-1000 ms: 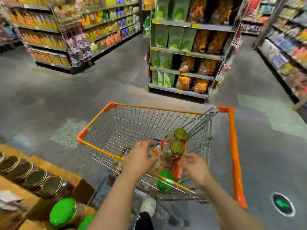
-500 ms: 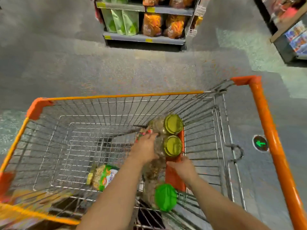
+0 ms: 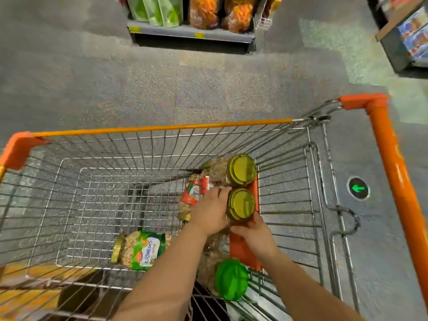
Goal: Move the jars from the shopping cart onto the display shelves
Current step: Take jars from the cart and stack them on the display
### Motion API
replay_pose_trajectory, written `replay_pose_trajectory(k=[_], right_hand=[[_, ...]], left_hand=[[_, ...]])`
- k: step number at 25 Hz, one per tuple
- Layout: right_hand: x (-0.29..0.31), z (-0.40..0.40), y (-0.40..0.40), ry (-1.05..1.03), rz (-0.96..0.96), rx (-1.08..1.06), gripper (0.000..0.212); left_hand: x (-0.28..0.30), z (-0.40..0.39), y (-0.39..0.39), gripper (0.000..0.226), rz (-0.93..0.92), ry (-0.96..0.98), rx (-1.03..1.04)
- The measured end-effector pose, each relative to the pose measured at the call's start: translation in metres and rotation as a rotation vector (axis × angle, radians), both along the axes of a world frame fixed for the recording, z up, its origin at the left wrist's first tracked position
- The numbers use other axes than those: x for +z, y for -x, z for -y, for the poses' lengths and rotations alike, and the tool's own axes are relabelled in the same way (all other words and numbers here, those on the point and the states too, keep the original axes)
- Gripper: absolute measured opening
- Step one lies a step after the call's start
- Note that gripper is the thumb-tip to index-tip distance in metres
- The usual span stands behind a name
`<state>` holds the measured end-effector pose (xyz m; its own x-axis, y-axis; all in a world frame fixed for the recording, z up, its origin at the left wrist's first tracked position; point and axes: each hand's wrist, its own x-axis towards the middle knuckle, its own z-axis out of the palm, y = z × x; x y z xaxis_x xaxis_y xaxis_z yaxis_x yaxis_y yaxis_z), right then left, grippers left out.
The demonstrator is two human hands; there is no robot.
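Olive-lidded jar (image 3: 239, 205), lid end rightward

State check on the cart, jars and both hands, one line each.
Shopping cart: partly loaded.
Far gold-lid jar: lidded, on its side, untouched.
Near gold-lid jar: lidded, held by both hands.
Cashews jar: lying on the cart floor.
Green-lid jar: lidded, on its side.
Left hand: gripping.
Right hand: gripping.

This is a shop, a supermarket aisle. A wire shopping cart (image 3: 162, 144) with orange trim stands on grey speckled floor (image 3: 115, 84); far ahead a display shelf (image 3: 192, 34) carries bagged snacks (image 3: 203, 10), with yellow price tags (image 3: 134, 29) on its edge.
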<state>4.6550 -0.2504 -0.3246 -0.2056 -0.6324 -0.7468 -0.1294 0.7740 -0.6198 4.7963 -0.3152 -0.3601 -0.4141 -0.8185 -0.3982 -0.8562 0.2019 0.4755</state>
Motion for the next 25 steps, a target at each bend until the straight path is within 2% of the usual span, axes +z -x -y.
replay_pose_trajectory(k=[3,8,12,16,20,23,25], right_hand=[[0.027,-0.006,0.002,0.067,-0.057,0.073,0.056],[0.098,-0.023,0.012,0.273,-0.026,0.255,0.055],[0.16,-0.054,0.024,0.42,0.085,0.463,0.074],[0.218,-0.098,0.011,0.611,0.2,0.763,0.087],[0.267,-0.176,-0.011,0.802,0.249,1.06,0.082],[0.3,-0.257,-0.042,0.85,0.365,1.243,0.09],[0.319,-0.318,-0.063,0.901,0.432,1.381,0.086]], left_hand=[[0.033,-0.016,-0.007,0.094,0.006,0.04,0.106],[0.119,-0.057,-0.021,0.108,-0.005,0.133,0.341],[0.201,-0.126,-0.022,0.115,-0.059,0.242,0.593],[0.254,-0.226,-0.018,0.111,-0.182,0.382,0.932],[0.309,-0.354,-0.014,0.106,-0.278,0.546,1.231],[0.348,-0.462,-0.018,0.1,-0.254,0.691,1.409],[0.367,-0.535,-0.018,0.1,-0.187,0.765,1.536]])
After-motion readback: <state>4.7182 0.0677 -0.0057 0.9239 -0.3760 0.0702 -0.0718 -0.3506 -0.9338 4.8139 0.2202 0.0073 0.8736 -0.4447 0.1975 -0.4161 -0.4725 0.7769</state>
